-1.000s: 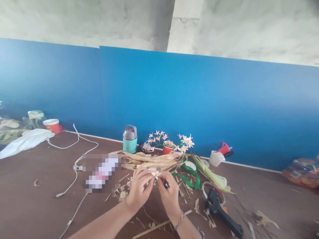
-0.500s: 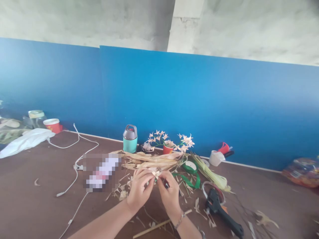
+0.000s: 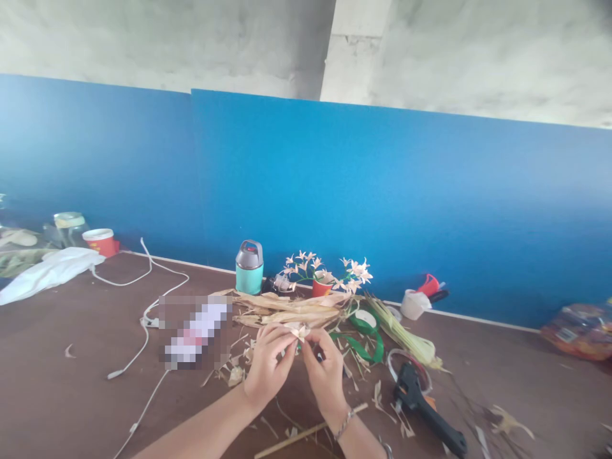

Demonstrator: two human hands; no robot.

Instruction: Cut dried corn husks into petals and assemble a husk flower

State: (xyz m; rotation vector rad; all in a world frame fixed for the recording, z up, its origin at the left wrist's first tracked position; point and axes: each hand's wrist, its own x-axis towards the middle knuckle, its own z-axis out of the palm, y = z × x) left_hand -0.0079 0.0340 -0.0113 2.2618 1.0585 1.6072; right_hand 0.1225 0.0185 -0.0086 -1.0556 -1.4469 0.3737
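My left hand [image 3: 266, 368] and my right hand [image 3: 326, 372] meet above the brown table [image 3: 71, 395], fingers pinched together on a small pale husk flower [image 3: 299, 331]. The right wrist wears a thin bracelet. Just behind the hands lies a pile of dried corn husks [image 3: 287, 309]. A green ribbon roll [image 3: 366, 322] sits to the right of the husks. Husk scraps are scattered round both hands.
A black glue gun [image 3: 428, 411] lies at the right. A teal flask [image 3: 249, 266], a red cup of husk flowers [image 3: 325, 275], a white cup with red-handled tools [image 3: 421, 296] stand by the blue wall. White cables [image 3: 143, 319] and a plastic bag [image 3: 48, 271] lie left.
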